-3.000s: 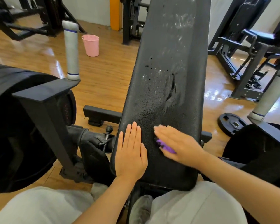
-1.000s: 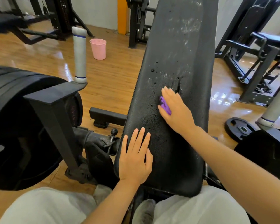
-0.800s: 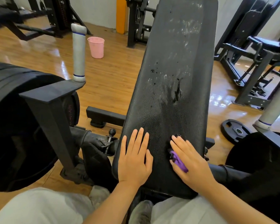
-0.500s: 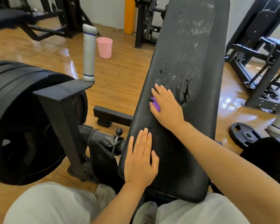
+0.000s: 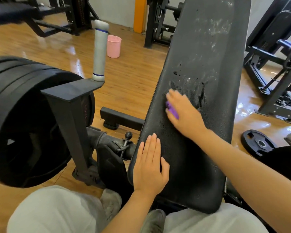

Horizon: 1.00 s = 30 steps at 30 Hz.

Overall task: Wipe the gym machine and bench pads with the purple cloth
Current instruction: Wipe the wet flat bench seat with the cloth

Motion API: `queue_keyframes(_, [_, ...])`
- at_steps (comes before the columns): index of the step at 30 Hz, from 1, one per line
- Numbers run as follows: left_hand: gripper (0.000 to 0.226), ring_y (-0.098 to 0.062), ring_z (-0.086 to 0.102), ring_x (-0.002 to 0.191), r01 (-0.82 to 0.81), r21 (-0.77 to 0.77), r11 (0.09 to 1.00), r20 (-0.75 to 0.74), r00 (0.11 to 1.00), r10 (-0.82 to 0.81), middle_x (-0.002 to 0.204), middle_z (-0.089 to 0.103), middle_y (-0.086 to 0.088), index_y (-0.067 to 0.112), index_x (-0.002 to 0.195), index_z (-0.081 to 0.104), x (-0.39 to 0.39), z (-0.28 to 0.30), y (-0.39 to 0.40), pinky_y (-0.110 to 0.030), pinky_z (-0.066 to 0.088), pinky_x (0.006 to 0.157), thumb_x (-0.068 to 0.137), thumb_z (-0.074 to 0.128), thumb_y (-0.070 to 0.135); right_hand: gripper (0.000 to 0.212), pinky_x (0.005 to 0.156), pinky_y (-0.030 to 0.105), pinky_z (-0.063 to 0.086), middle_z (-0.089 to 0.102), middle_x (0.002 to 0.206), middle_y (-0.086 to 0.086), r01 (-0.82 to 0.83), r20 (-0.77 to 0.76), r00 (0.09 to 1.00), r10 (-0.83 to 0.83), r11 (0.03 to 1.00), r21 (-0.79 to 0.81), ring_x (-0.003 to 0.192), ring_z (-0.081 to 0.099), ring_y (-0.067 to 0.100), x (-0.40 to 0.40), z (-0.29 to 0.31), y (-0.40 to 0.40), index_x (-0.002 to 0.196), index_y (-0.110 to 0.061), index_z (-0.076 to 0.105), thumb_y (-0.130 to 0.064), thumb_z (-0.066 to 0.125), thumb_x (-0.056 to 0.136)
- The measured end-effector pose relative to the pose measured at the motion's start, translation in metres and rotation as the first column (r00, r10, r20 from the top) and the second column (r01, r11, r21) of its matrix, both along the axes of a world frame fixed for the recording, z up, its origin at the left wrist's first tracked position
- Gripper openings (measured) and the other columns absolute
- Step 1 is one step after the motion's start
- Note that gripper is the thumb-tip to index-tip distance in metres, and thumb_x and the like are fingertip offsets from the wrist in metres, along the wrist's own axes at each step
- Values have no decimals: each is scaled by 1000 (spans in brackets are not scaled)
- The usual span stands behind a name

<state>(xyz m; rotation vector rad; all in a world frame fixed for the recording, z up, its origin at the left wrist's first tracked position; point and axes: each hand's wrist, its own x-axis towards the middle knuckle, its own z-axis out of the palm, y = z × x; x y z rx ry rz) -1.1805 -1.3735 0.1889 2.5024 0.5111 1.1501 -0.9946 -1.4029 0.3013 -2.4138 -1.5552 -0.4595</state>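
Note:
A long black bench pad (image 5: 207,52) runs from my lap up to the top of the view, with wet streaks and white smears on its middle and upper part. My right hand (image 5: 185,113) presses a small purple cloth (image 5: 172,111) against the pad's middle left, just below the wet patch; only a strip of the cloth shows under the fingers. My left hand (image 5: 150,167) lies flat on the pad's lower left edge, fingers together, holding nothing.
A stack of black weight plates (image 5: 22,118) on a dark steel arm (image 5: 69,118) fills the left. A grey-padded handle (image 5: 100,51) stands upright beside it. A pink bucket (image 5: 114,46) sits on the wooden floor behind. A loose weight plate (image 5: 257,142) lies at right, with other machines (image 5: 275,68) beyond.
My right hand with the cloth has swept down the pad and back up, and now sits slightly higher and further right than half a second ago. The left hand stayed flat in place.

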Motion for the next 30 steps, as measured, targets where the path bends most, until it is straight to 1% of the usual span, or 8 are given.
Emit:
queue_keyframes(3, [52,-25,38,145,4,-8,1000,2,1000,-4,152,45,-15,-3,142,50,0,1,1,-43,31,119,94,46,18,56,122,41,12,29,158,13,232,-108,969,-222,968,99,148,22,28,-3,4,28,151,-4,33,-29,45,103])
queue_keyframes(8, [53,-26,43,142,-16,14,1000,-15,1000,16,149,47,-17,-3,141,50,-2,0,3,-41,31,119,93,47,18,58,123,30,10,34,157,6,-256,-66,966,249,957,-135,148,24,19,-51,-18,-12,150,-10,39,-43,35,102])
queue_keyframes(11, [50,-26,43,141,-56,-7,998,-5,998,56,148,49,-17,-3,139,52,-4,-1,-1,-41,33,118,95,46,18,55,121,30,17,43,152,8,-324,73,936,346,922,-213,142,36,20,-28,-8,-7,145,-8,47,-39,39,101])
queue_keyframes(13, [50,-26,39,144,-89,-33,996,-17,996,88,150,47,-18,-4,140,51,-4,-1,-3,-39,29,120,96,45,20,53,119,36,22,45,150,12,-209,85,972,219,971,-116,140,40,26,-11,-2,17,142,-5,50,-36,40,100])
queue_keyframes(17, [58,-30,34,146,-141,-69,988,-54,989,137,154,38,-22,-7,144,44,-4,0,-4,-42,27,121,95,44,24,52,122,41,14,36,155,14,159,-100,983,-152,985,67,146,27,30,4,14,64,146,-2,41,-28,49,102])
queue_keyframes(20, [60,-33,34,146,-161,-81,984,-62,986,156,154,36,-24,-8,144,42,-5,-2,-4,-45,29,119,95,43,25,50,116,47,31,51,140,14,-76,-45,996,80,995,72,131,41,26,-23,7,44,139,-3,49,-26,59,96])
queue_keyframes(23, [61,-33,35,146,-207,-98,973,-62,978,202,155,36,-24,-8,145,41,-4,-2,-4,-46,31,118,94,44,25,56,122,32,15,45,151,7,-329,-74,944,322,933,-143,144,32,18,-49,-12,16,147,-9,44,-38,46,99])
queue_keyframes(30, [61,-33,36,145,-220,-140,966,-43,976,216,153,38,-24,-10,143,43,-5,-1,-6,-47,33,116,92,46,24,53,123,31,12,42,153,6,-460,-73,886,459,847,-267,146,30,19,-49,-17,16,146,-10,46,-38,39,102])
